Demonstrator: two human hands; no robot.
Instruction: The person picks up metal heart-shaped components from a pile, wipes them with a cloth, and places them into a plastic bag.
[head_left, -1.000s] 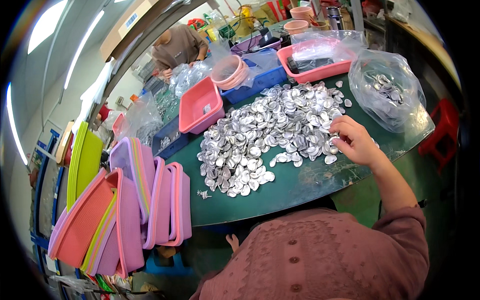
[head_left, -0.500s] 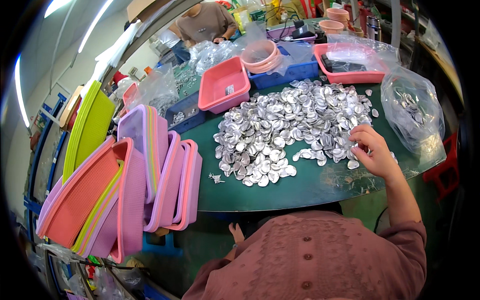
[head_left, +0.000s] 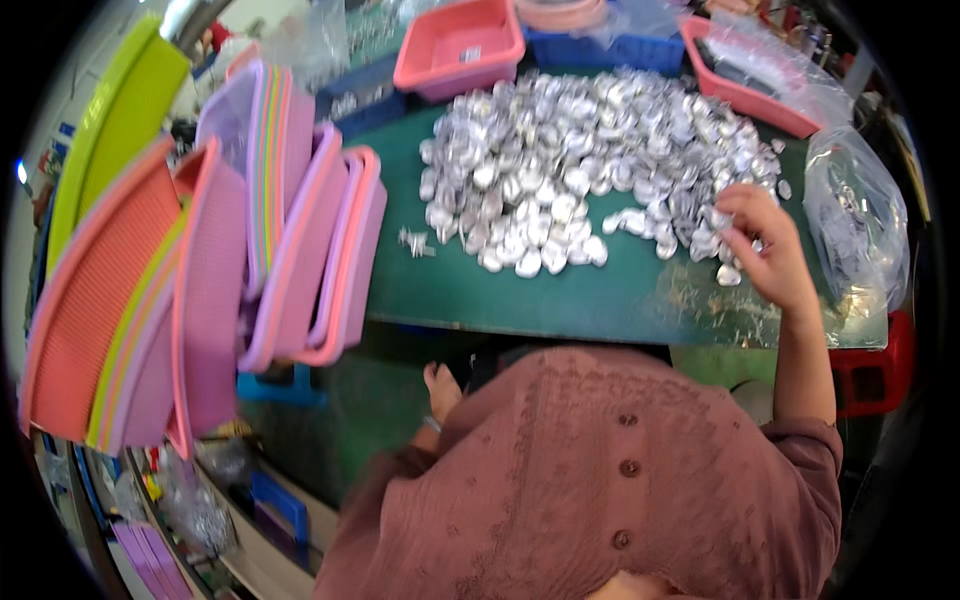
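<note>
A wide heap of small round silver metal pieces (head_left: 560,170) covers the far half of a green table (head_left: 600,295). My right hand (head_left: 765,255) rests on the heap's right edge, fingers curled among the pieces; whether it grips one is hidden. Only part of my left hand (head_left: 440,385) shows, below the table's near edge by my lap, touching nothing I can see. A few loose pieces lie just beside my right hand.
Pink, purple and green trays (head_left: 300,250) stand on edge in a row at the left. A pink tray (head_left: 460,45), a blue bin (head_left: 600,50) and another pink tray (head_left: 740,95) line the far side. A clear plastic bag (head_left: 860,215) lies at the right, above a red stool (head_left: 875,365).
The view has tipped down and closer, so the table fills more of the frame. My right hand stays at the heap's right edge.
</note>
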